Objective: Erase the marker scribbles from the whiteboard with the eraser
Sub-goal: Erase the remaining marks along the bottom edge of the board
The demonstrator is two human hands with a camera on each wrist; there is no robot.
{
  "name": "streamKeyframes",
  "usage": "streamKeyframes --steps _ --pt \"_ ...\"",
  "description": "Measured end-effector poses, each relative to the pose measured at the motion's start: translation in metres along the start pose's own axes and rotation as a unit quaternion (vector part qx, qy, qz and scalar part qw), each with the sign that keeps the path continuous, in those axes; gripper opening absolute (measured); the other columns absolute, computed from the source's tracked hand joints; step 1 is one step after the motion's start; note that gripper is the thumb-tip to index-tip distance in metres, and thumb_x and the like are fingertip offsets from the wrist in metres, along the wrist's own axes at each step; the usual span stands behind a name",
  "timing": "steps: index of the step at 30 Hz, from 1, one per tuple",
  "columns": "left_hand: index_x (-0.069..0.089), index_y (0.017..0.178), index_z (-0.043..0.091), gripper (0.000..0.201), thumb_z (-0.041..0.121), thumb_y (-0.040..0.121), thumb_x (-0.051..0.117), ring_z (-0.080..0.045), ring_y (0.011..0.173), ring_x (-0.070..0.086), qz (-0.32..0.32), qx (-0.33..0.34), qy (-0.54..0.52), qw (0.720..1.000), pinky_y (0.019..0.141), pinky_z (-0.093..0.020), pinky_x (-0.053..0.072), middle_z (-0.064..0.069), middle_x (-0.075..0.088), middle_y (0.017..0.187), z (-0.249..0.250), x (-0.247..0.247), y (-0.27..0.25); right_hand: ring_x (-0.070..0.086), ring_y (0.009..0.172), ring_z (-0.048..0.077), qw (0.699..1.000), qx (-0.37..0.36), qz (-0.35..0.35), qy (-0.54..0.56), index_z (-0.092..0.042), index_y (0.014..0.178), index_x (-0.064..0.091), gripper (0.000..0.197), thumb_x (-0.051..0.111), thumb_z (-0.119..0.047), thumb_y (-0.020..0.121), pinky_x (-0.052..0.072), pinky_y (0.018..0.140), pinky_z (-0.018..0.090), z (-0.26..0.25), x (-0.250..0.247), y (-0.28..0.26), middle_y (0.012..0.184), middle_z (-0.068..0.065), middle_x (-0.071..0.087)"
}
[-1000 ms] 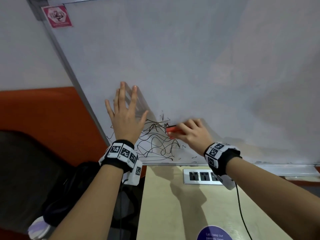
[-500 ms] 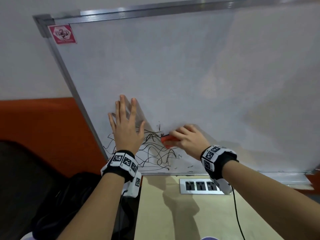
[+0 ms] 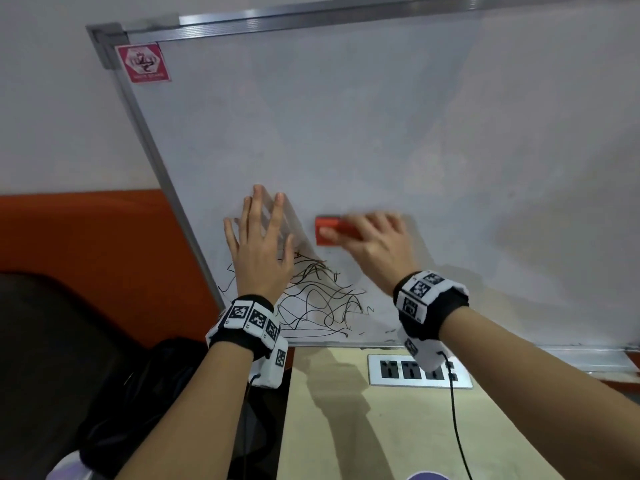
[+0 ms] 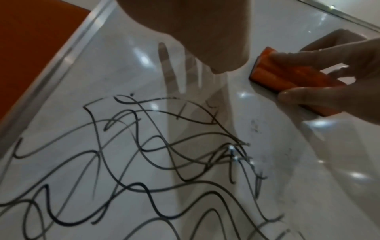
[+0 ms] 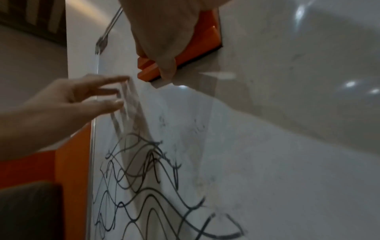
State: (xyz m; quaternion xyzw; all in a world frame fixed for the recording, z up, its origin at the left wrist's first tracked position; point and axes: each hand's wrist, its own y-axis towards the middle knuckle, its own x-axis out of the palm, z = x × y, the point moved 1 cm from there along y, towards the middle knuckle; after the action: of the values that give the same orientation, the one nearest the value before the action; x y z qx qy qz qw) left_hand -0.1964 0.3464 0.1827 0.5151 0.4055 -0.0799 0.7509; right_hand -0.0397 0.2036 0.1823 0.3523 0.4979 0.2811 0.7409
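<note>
The whiteboard [image 3: 363, 133] leans back against the wall, its lower edge on the surface [image 3: 381, 427]. The scribbles [image 3: 322, 299], black loops, fill its lower left corner and look largely intact. The left hand [image 3: 259, 251] lies flat with fingers spread, fingertips touching the whiteboard above the scribbles, probably to steady it against the rubbing. The right hand [image 3: 374, 244] clasps the orange eraser [image 3: 329, 232], felt side against the whiteboard, just above the scribbles' upper right, likely poised for a downward stroke.
</note>
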Motion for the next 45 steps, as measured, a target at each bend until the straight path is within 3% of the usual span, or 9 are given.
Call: streamKeyframes --steps 4,9,15,20,27,32,35,40,45 --pt "0.045 0.144 0.021 0.055 0.023 0.091 0.060 -0.025 0.138 0.035 0.065 -0.071 -0.003 0.995 0.120 -0.053 0.010 -0.009 0.034 0.152 -0.027 -0.009 0.002 0.050 0.093 0.023 0.996 0.058 0.060 -0.022 -0.043 0.128 0.063 0.046 0.074 -0.024 0.087 0.035 0.083 0.041 0.001 0.003 0.013 0.118 -0.005 0.064" --pt "0.043 0.140 0.012 0.054 0.022 0.089 0.059 -0.029 0.139 0.031 0.118 -0.226 -0.015 0.967 0.120 -0.052 0.013 -0.016 0.035 0.147 -0.059 -0.017 -0.006 0.048 0.095 0.024 0.988 -0.116 -0.099 0.003 -0.041 0.129 0.061 0.051 0.071 -0.017 0.084 0.035 0.082 0.040 -0.025 0.026 -0.031 0.115 -0.003 0.060" --pt "0.028 0.148 0.011 0.062 0.010 0.093 0.055 -0.031 0.125 0.048 0.126 -0.302 -0.120 0.937 0.110 -0.044 0.037 -0.015 0.034 0.146 -0.090 -0.012 -0.012 0.047 0.092 0.025 0.998 0.037 0.046 -0.029 -0.040 0.131 0.061 0.047 0.065 -0.017 0.090 0.035 0.081 0.042 -0.016 0.019 0.004 0.119 -0.002 0.064" --pt "0.031 0.148 0.008 0.053 0.007 0.098 0.048 -0.029 0.122 0.052 0.093 -0.322 -0.160 0.928 0.096 -0.027 0.040 -0.011 0.036 0.146 -0.099 -0.004 -0.019 0.057 0.092 0.026 0.979 -0.158 -0.125 0.023 -0.041 0.130 0.060 0.053 0.036 -0.012 0.092 0.034 0.080 0.041 -0.040 0.043 -0.038 0.118 -0.005 0.063" --pt "0.047 0.129 0.007 0.031 0.007 0.098 0.050 -0.022 0.111 0.054 0.113 -0.339 -0.181 0.916 0.088 -0.028 0.042 -0.009 0.051 0.127 -0.102 0.007 -0.027 0.052 0.091 0.027 0.998 0.005 0.061 -0.001 -0.040 0.132 0.061 0.050 0.071 -0.017 0.088 0.036 0.080 0.042 -0.047 0.041 0.027 0.121 -0.002 0.063" --pt "0.054 0.117 0.010 0.024 0.001 0.095 0.053 -0.019 0.104 0.057 0.123 -0.363 -0.199 0.902 0.088 -0.033 0.048 -0.004 0.059 0.117 -0.111 0.011 -0.028 0.053 0.105 0.022 0.971 -0.175 -0.159 0.034 -0.041 0.133 0.057 0.057 0.063 -0.015 0.083 0.033 0.086 0.041 -0.070 0.064 -0.033 0.122 -0.006 0.057" --pt "0.058 0.109 0.010 0.019 0.001 0.093 0.055 -0.024 0.096 0.060 0.114 -0.346 -0.190 0.912 0.083 -0.036 0.049 -0.003 0.062 0.103 -0.122 0.010 -0.030 0.053 0.105 0.021 0.978 -0.138 -0.145 0.059 -0.038 0.132 0.059 0.056 0.040 -0.014 0.085 0.031 0.085 0.040 -0.075 0.059 -0.015 0.123 -0.005 0.053" --pt "0.059 0.115 0.005 0.019 0.007 0.097 0.053 -0.015 0.099 0.054 0.069 -0.352 -0.175 0.917 0.086 -0.028 0.042 -0.006 0.062 0.110 -0.125 0.008 -0.030 0.046 0.111 0.025 0.997 -0.001 -0.002 0.076 -0.032 0.133 0.061 0.054 0.071 -0.013 0.084 0.031 0.090 0.043 -0.081 0.058 0.031 0.130 0.001 0.051" --pt "0.060 0.108 0.006 0.014 0.010 0.097 0.052 -0.028 0.096 0.060 0.043 -0.344 -0.156 0.925 0.081 -0.034 0.046 -0.009 0.065 0.106 -0.129 0.007 -0.032 0.046 0.111 0.020 0.963 -0.179 -0.188 0.069 -0.037 0.128 0.063 0.081 0.080 -0.007 0.055 0.030 0.089 0.038 -0.103 0.078 -0.017 0.125 -0.003 0.057"
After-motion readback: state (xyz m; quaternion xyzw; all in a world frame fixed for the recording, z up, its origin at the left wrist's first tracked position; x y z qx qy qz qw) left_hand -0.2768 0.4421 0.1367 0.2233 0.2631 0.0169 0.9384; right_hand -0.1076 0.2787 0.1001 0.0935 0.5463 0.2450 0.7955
